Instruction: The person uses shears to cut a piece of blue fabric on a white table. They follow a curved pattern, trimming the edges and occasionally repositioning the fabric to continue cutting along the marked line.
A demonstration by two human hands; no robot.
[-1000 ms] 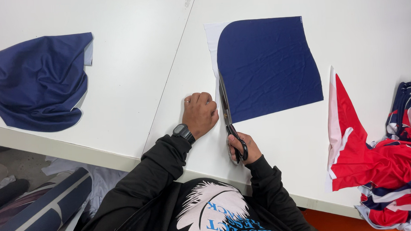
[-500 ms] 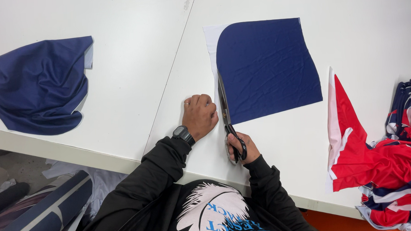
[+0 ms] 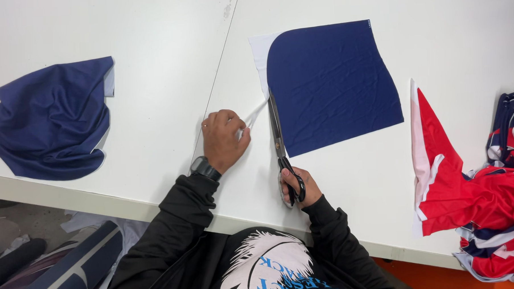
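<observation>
White table (image 3: 150,28) carries everything: a navy panel (image 3: 332,82) lies flat mid-table, long axis running away from the near edge, with a white strip (image 3: 255,113) peeling off its left side. Scissors (image 3: 280,143) lie along that left edge, blades pointing away — right hand (image 3: 297,188) closed through the handles at the near edge, nearer the panel. Left hand (image 3: 225,140) pinches the strip just left of the blades; navy bundle (image 3: 51,120) far left, red-white-navy pile (image 3: 481,199) right.

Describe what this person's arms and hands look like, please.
Both arms are in long black sleeves that reach the wrists. The left hand is bare, with a black watch at the wrist. The right hand is bare too, no glove or ring visible.
</observation>
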